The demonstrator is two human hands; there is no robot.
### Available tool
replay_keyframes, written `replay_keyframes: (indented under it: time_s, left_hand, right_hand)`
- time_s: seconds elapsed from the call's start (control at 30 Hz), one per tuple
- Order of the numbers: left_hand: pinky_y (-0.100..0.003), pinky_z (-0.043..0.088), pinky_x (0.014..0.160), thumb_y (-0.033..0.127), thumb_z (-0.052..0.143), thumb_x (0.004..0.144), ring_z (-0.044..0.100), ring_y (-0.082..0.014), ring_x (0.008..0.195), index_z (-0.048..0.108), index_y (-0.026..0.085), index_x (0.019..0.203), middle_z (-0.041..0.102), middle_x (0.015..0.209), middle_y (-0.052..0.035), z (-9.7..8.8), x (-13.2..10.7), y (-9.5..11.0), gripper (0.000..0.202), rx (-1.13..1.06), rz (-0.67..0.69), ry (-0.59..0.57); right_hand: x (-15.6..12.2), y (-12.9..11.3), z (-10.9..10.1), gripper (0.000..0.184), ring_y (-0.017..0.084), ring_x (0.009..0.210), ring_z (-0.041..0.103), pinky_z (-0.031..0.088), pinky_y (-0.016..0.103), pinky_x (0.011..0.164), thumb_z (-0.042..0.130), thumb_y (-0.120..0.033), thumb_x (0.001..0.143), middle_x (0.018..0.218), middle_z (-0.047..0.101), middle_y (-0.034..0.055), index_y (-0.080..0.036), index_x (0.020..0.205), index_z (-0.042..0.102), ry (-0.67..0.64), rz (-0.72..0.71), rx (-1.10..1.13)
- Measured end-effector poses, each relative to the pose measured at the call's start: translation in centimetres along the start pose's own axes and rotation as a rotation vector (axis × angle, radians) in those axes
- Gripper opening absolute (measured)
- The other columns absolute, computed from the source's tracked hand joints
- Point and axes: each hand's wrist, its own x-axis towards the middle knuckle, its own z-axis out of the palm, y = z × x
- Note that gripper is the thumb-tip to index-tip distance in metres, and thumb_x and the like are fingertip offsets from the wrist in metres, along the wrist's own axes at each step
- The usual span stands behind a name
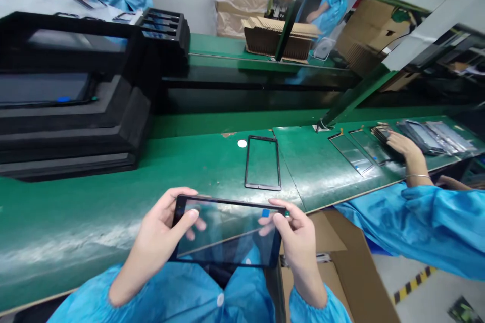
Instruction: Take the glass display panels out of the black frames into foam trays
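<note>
A black-bordered transparent tablet touch panel [227, 232] is held level in front of my body, over the bench's near edge. My left hand [162, 232] grips its left end, thumb on top and fingers showing through the glass below. At the other end my right hand [295, 232] pinches the panel beside a small blue sticker [265, 213]. A green tab shows near the right fingertips. Just beyond the panel, an empty black tablet frame [246, 164] lies on the green bench, with a white round spot [242, 144] to its left.
Black foam trays [125, 131] are stacked at left, one holding a panel. At right a co-worker's hand [407, 149] touches a stack of dark pieces near more glass panels [352, 154]. A green post [352, 96] rises behind. An open cardboard box [341, 242] stands below the bench.
</note>
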Motion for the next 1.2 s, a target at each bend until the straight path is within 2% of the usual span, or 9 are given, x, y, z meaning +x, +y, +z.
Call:
replay_keyframes:
  time_s: [0.1,0.17,0.33,0.53,0.67,0.77,0.93,1.07,1.2]
  left_hand:
    - [-0.056,0.051,0.115,0.035,0.070,0.098,0.067,-0.0348,0.133,0.067,0.027,0.130,0.064,0.153,-0.0129,0.0,0.8,1.1,0.033,0.433,0.340,-0.013]
    - [-0.060,0.032,0.128,0.032,0.069,0.099,0.066,-0.0319,0.134,0.072,0.029,0.130,0.073,0.142,-0.0071,0.1,1.5,2.0,0.031,0.624,0.525,-0.128]
    - [-0.044,0.045,0.116,0.025,0.062,0.107,0.080,-0.0180,0.090,0.078,0.024,0.112,0.085,0.102,0.0005,0.4,2.5,2.9,0.017,0.611,0.689,-0.282]
    - [-0.036,0.055,0.094,0.023,0.061,0.107,0.081,-0.0206,0.089,0.078,0.019,0.111,0.086,0.103,-0.0026,0.2,2.0,3.2,0.018,0.611,0.745,-0.256]
    - [-0.033,0.056,0.076,0.027,0.053,0.109,0.080,-0.0250,0.095,0.075,0.024,0.129,0.085,0.110,-0.0031,1.1,1.8,3.7,0.030,0.613,0.589,-0.436]
    - [-0.031,0.057,0.073,0.030,0.050,0.111,0.079,-0.0208,0.081,0.075,0.027,0.132,0.085,0.106,-0.0018,2.1,1.7,3.6,0.034,0.412,0.315,-0.513]
    - [-0.030,0.065,0.068,0.046,0.055,0.107,0.082,-0.0236,0.084,0.070,0.018,0.139,0.084,0.111,-0.0130,2.7,0.5,2.5,0.045,-0.155,-0.204,-0.365]
    - [-0.031,0.066,0.063,0.052,0.066,0.100,0.082,-0.0273,0.084,0.072,0.014,0.135,0.084,0.109,-0.0192,3.1,-0.5,2.4,0.051,-0.339,-0.298,-0.268]
    - [-0.031,0.067,0.062,0.054,0.072,0.097,0.082,-0.0277,0.084,0.073,0.015,0.134,0.083,0.109,-0.0190,3.6,-0.9,2.2,0.054,-0.386,-0.297,-0.246]
  right_hand:
    - [-0.7,-0.1,0.4,0.031,0.023,0.064,0.083,0.066,0.026,0.063,0.078,-0.049,0.095,0.068,0.083,0.0067,-0.020,0.106,0.079,0.004,-0.025,-0.077]
    - [-1.1,-0.1,0.7,0.030,0.023,0.061,0.083,0.066,0.025,0.061,0.078,-0.048,0.095,0.070,0.083,0.0074,-0.020,0.105,0.079,-0.002,-0.040,-0.106]
    - [-1.6,0.0,0.9,0.028,0.023,0.060,0.082,0.066,0.026,0.061,0.078,-0.046,0.095,0.068,0.083,0.0067,-0.020,0.105,0.079,0.012,-0.036,-0.121]
    - [-1.5,0.1,0.6,0.028,0.023,0.061,0.082,0.066,0.025,0.060,0.077,-0.048,0.096,0.063,0.081,0.0049,-0.021,0.105,0.080,0.009,0.003,-0.098]
    - [-1.1,-0.3,1.8,0.027,0.021,0.066,0.083,0.067,0.026,0.068,0.080,-0.044,0.095,0.076,0.085,0.0039,-0.025,0.113,0.082,-0.171,0.016,-0.060]
    - [-0.4,-0.3,2.4,0.041,0.023,0.080,0.084,0.068,0.032,0.078,0.080,-0.049,0.094,0.087,0.086,0.0045,-0.028,0.129,0.079,-0.321,0.082,0.042]
    - [0.8,0.5,1.3,0.042,0.025,0.079,0.084,0.067,0.030,0.069,0.072,-0.058,0.096,0.095,0.087,0.0122,-0.020,0.108,0.086,-0.120,0.150,0.142]
    - [1.3,0.6,1.1,0.047,0.026,0.063,0.081,0.067,0.034,0.066,0.071,-0.062,0.095,0.070,0.083,0.0095,-0.018,0.098,0.086,-0.062,0.150,0.100]
    - [1.2,-0.7,1.8,0.054,0.025,0.056,0.079,0.066,0.034,0.060,0.069,-0.065,0.094,0.067,0.082,0.0097,-0.020,0.068,0.081,-0.067,0.074,-0.021]
